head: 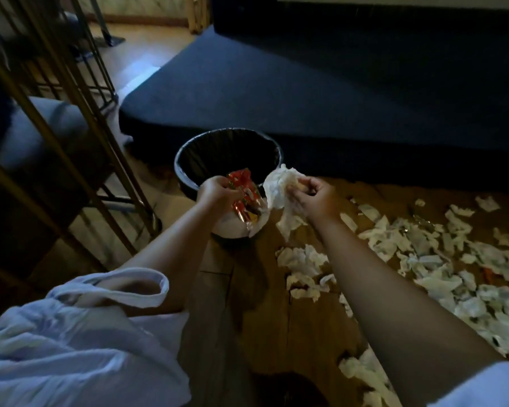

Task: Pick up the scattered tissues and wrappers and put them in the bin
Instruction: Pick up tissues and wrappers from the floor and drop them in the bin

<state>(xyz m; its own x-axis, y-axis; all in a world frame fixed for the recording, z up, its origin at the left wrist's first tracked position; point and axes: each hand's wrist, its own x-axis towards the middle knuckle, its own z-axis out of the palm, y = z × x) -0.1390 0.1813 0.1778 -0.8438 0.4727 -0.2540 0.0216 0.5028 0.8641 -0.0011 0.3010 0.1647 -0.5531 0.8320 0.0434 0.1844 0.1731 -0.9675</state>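
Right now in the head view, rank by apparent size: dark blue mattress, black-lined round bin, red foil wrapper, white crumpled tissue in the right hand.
1. Dark blue mattress
2. Black-lined round bin
3. Red foil wrapper and white crumpled tissue: look alike, both partly hidden by hands, so unranked.

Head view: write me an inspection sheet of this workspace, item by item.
Surface: wooden floor, dim light.
Job's things: bin with black liner, open; red wrapper and white tissue held near its rim.
Clutter: scattered tissues cover the floor on the right.
Grippers: left hand closed on the red wrapper; right hand, fingers pinching the white tissue.
Cables: nothing seen.
Surroundings: dark mattress behind the bin; metal frame at left.
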